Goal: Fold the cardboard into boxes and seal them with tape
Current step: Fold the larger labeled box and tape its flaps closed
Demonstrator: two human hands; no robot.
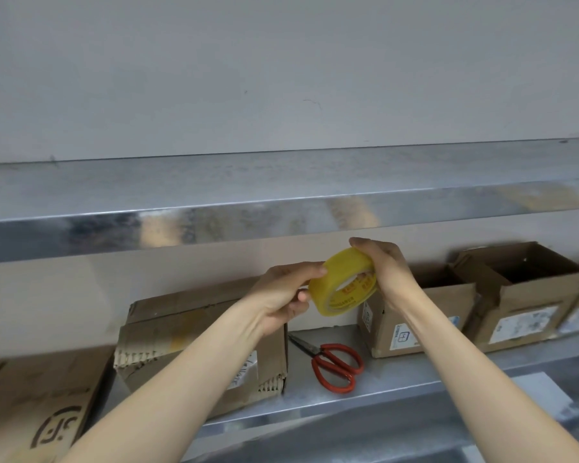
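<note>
Both hands hold the yellow tape roll (343, 282): left hand (283, 295) fingers pinch its edge, right hand (386, 272) fingers curl round it, above the red scissors (336, 365)

Nothing fully legible. Tape roll (341, 282): red print on the inner core, blurred. Left box (30, 389): black stencilled face-like logo. Middle box (181, 332): white label, handwriting unreadable. Open box (386, 342) and right box (515, 295): white labels, print too small.

grey wall (281, 78); two steel shelves (214, 208).
</note>
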